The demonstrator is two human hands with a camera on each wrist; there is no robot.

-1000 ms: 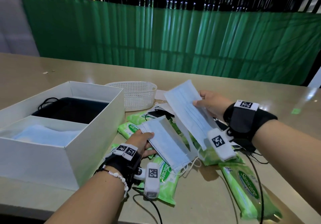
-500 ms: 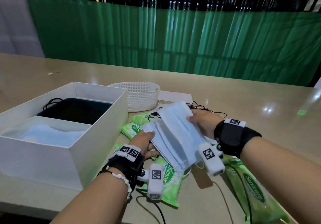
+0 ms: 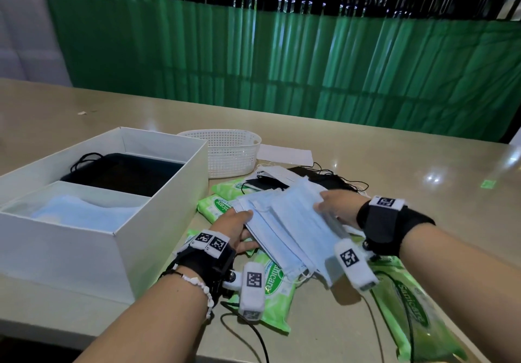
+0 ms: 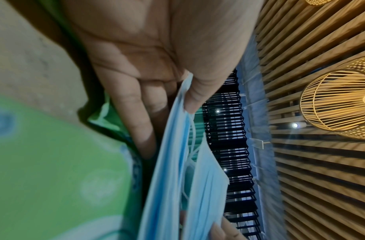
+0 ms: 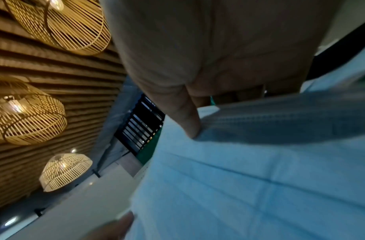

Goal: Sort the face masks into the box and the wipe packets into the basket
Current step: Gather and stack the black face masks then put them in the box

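Under the blue masks, green wipe packets half hidden

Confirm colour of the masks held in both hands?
Light blue masks, pinched by left hand and right hand; clearest in the head view.

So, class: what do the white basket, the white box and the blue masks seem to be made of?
Basket: looks like moulded plastic, with a regular mesh of holes.
Box: probably matte cardboard, with thin flat walls and sharp corners.
Blue masks: likely soft non-woven fabric, pleated and bending in the hands.
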